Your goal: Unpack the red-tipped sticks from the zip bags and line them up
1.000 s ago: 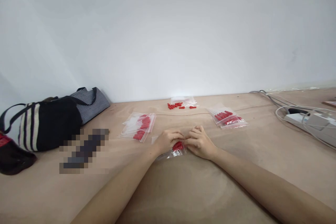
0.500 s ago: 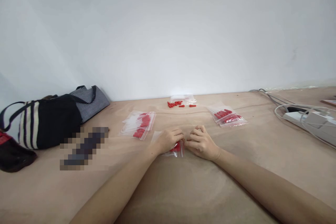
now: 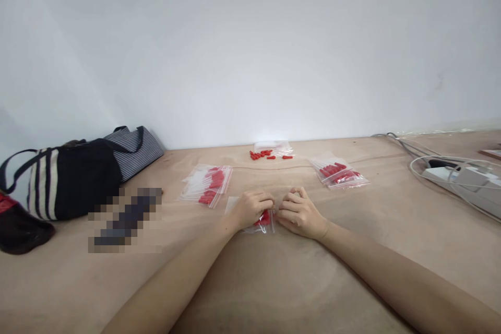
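**A:** What does the head view show of your hands?

**B:** My left hand point(image 3: 252, 209) and right hand point(image 3: 299, 212) are close together at the middle of the worktop point(image 3: 274, 282). Both are pinched on one small zip bag point(image 3: 265, 222) with red pieces inside. I can't tell whether its seal is closed.

**A:** How far along are you?

**B:** Well along, I'd judge. A stack of filled bags point(image 3: 207, 186) lies at 10 o'clock from my hands, and a second stack point(image 3: 338, 173) at 2 o'clock. Not yet bagged are the loose red pieces point(image 3: 263, 155) beside the empty bags point(image 3: 274, 147) at 12 o'clock, near the wall.
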A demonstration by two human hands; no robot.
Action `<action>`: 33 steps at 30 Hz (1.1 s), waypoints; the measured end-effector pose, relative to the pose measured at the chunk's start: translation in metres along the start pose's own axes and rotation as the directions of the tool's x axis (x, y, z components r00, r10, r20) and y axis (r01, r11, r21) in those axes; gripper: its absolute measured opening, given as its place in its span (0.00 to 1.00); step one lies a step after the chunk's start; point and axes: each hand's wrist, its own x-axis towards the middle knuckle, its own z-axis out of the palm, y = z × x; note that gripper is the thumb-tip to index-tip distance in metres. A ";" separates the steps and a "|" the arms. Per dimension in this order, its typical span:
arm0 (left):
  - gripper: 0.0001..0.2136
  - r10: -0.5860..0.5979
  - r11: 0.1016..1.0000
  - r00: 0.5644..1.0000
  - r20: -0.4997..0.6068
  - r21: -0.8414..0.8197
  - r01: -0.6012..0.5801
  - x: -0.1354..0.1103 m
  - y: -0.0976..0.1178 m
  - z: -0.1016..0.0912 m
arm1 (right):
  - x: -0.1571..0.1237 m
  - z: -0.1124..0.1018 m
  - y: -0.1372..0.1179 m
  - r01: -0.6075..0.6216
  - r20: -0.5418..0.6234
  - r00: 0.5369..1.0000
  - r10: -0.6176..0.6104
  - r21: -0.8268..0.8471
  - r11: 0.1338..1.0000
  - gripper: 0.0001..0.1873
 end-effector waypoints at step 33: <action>0.11 -0.129 0.941 0.991 -0.037 -0.318 0.111 -0.004 0.003 -0.007 | -0.004 0.000 0.000 0.024 -0.038 0.999 -0.026 -0.035 0.999 0.11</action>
